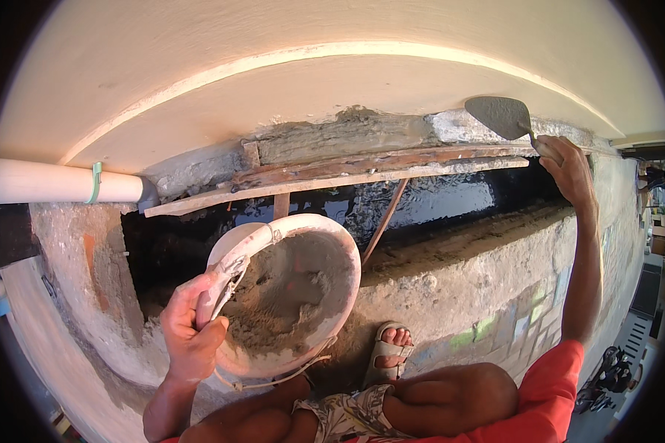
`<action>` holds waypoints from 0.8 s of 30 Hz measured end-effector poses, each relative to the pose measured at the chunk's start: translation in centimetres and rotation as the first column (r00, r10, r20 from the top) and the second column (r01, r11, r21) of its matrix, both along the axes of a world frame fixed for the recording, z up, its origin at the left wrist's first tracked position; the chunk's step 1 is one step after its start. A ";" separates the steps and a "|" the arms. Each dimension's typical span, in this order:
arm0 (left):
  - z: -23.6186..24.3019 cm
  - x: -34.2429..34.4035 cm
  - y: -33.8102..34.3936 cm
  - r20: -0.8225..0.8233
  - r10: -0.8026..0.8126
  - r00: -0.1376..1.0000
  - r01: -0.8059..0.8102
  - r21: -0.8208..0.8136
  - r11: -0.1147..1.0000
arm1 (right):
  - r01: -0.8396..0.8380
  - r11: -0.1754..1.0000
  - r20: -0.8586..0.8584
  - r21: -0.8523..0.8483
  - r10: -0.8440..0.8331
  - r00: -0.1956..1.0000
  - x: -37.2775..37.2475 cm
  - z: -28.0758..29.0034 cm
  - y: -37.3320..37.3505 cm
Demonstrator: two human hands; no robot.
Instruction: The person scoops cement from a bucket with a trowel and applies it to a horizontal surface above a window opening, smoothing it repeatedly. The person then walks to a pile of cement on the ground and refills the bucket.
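Bare knees (421, 402) and patterned shorts (340, 417) fill the lower edge, one sandalled foot (390, 351) braced against the rough masonry ledge (488, 292), which suggests the person is crouched or perched up high, close to the work.

Just above them, the left hand (192, 332) has its grip wrapped tight around the rim of a pale, worn mortar pan (295, 292), thumb over the lip and fingers underneath. The pan is held tilted toward the body and raised near the ledge, so the grey wet mortar (284, 303) heaped inside stays within short reach of the other arm. A loose cord (273, 382) hangs from the pan's underside.

The right hand (569, 166) is stretched up and out, its grip closed around the handle of a pointed trowel (501, 117). The blade is coated in grey mortar and lies flat against the underside of the cream ceiling (332, 44), right at the patched seam (347, 133) where fresh grey fill runs along the top of the opening.

Below that seam, rough wooden boards (332, 177) span the gap and a thin slanted stick (383, 221) props them, evidently as support under the fill. A white pipe (59, 181) with a green clip enters from the left. Behind the boards the cavity is dark and appears wet.
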State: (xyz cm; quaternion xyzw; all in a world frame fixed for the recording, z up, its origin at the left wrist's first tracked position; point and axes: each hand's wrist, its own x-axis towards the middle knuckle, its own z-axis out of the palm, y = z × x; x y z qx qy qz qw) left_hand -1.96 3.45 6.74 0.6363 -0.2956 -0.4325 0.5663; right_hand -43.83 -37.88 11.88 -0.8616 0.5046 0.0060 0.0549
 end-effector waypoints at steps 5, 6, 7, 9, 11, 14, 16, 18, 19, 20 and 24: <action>0.2 0.0 -0.7 -0.022 -0.013 1.000 0.013 -0.034 0.999 | 0.081 0.995 0.004 -0.051 -0.081 0.997 -3.0 -3.8 -0.3; 0.2 0.0 -0.7 -0.036 -0.023 0.999 0.022 -0.032 0.999 | 0.104 0.994 0.001 -0.040 -0.105 0.995 -3.7 -4.4 -0.6; 0.1 0.0 -0.5 -0.045 -0.029 0.999 0.028 -0.024 0.999 | 0.048 0.995 -0.015 -0.083 -0.049 0.999 -3.6 -5.1 -0.6; 0.0 0.0 -0.3 -0.046 -0.029 0.999 0.028 -0.009 1.000 | 0.071 0.996 -0.007 -0.055 -0.071 0.997 -3.6 -5.5 -0.5; -0.1 -0.1 -0.1 -0.027 -0.016 1.000 0.016 0.009 1.000 | 0.066 0.998 -0.005 -0.014 -0.066 0.998 -2.4 -5.6 0.3; 0.0 -0.2 -0.3 -0.016 -0.016 1.000 0.017 0.008 1.000 | 0.035 0.999 -0.007 0.031 -0.035 0.999 -0.3 -5.2 1.4; -0.1 -0.3 -0.7 -0.023 -0.039 0.999 0.039 0.014 0.999 | 0.031 0.999 0.004 0.027 -0.031 1.000 1.8 -4.8 2.4; 0.0 -0.4 -0.7 -0.021 -0.042 0.999 0.042 0.023 0.999 | -0.055 0.998 0.033 0.022 0.054 0.998 4.0 -4.9 3.3; -0.1 -0.5 -0.7 -0.019 -0.035 0.999 0.035 0.027 0.999 | -0.091 0.996 0.011 0.007 0.091 0.996 5.4 -4.7 4.0; -0.2 -0.5 -0.7 -0.022 -0.028 0.999 0.028 0.026 0.999 | -0.128 0.992 -0.019 -0.011 0.128 0.992 6.1 -4.4 4.3; 0.1 -0.3 -0.2 -0.040 -0.021 0.999 0.022 0.023 0.999 | -0.125 0.984 -0.048 -0.127 0.120 0.992 5.8 -2.9 3.0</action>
